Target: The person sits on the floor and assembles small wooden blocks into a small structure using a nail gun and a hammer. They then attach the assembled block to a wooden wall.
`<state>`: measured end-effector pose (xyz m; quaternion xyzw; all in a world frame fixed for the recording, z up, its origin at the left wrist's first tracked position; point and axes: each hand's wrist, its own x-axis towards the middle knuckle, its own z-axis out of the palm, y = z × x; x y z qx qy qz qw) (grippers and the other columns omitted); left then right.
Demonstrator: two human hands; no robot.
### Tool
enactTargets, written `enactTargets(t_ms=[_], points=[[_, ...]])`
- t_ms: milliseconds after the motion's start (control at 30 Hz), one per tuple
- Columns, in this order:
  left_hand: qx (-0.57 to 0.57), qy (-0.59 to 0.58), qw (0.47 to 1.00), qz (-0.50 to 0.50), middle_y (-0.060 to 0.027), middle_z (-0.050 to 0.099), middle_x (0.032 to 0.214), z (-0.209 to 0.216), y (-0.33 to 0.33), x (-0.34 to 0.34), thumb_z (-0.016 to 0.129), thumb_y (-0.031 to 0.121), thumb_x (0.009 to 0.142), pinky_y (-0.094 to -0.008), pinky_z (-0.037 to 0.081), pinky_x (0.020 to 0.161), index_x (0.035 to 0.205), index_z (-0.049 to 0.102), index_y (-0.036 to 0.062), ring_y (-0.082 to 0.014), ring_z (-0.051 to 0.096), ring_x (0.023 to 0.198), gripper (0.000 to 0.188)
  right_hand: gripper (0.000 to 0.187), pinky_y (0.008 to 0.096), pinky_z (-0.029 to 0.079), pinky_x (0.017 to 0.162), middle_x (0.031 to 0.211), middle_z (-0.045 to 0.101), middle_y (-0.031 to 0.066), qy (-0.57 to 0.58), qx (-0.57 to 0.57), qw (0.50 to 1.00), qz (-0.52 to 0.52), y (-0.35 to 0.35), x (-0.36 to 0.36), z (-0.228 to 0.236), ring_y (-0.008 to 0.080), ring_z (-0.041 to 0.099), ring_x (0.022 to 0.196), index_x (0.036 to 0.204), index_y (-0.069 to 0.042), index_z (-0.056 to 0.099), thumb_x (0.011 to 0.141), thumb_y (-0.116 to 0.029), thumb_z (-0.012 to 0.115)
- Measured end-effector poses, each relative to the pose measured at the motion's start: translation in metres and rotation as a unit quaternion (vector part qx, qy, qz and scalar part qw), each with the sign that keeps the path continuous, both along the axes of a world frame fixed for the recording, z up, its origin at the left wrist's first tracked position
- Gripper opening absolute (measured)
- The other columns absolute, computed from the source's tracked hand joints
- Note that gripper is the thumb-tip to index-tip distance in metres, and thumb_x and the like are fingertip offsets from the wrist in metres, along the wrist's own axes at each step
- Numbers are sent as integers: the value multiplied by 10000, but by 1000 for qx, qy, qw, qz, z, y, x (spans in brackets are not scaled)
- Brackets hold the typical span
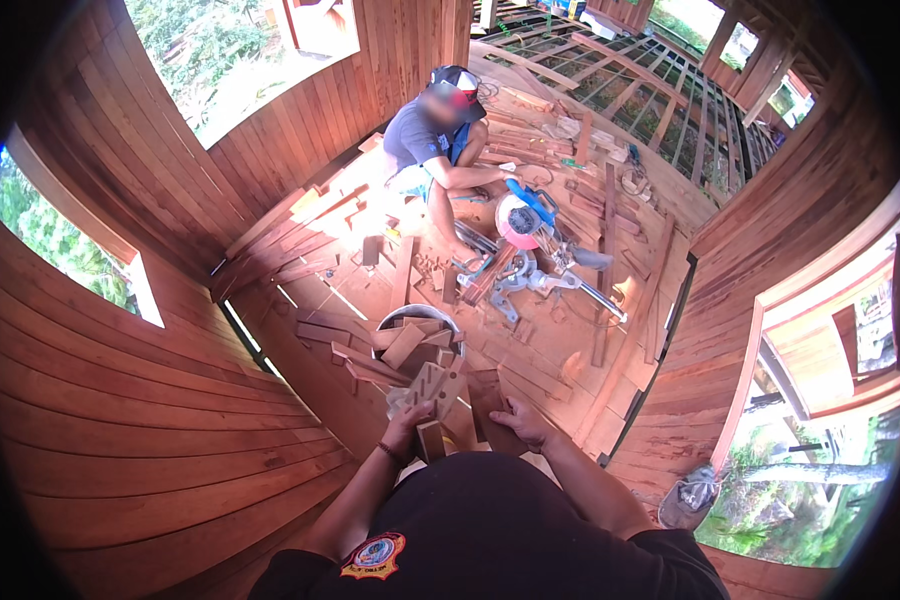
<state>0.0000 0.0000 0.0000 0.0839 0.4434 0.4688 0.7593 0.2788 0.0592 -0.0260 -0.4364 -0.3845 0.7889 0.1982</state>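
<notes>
Close in front of my body, my left hand (406, 434) is closed on a pale wooden block (434, 384) that has dark slots or holes in its face. A shorter piece of wood (430, 441) shows beside that hand; whether I grip it too is unclear. My right hand (527, 424) grips the side of a dark brown board (492, 408), thumb on top. Just beyond both hands stands a round bucket (459, 328) filled with wood offcuts (403, 345). My torso hides the near ends of the pieces.
A person (415, 140) in a cap crouches ahead, one arm reaching to a blue mitre saw (526, 215) on the floor. Boards and scraps (405, 270) lie scattered around. Plank walls (140, 420) with window openings stand on both sides. Open floor joists (660, 95) lie at the far right.
</notes>
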Motion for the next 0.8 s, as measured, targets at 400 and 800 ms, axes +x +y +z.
enactTargets(t_ms=[400, 800], points=[[-9, -14, 1000, -16, -53, 684, 1104, -9, 4, -1, 705, 323, 906, -365, 563, 854, 1242, 613, 83, -193, 674, 975, 423, 539, 301, 485, 967, 1283, 628, 65, -14, 2, 1000, 6, 6, 3, -7, 145, 592, 1142, 1401, 0, 504, 955, -221, 711], [-30, 5, 1000, -4, -104, 684, 1091, -21, 9, -3, 674, 339, 917, -375, 568, 839, 1230, 601, 51, -227, 676, 964, 431, 466, 350, 529, 953, 1211, 649, 83, 29, -55, 975, -215, -4, 38, 9, 187, 639, 1094, 1361, -26, 504, 952, -158, 685]])
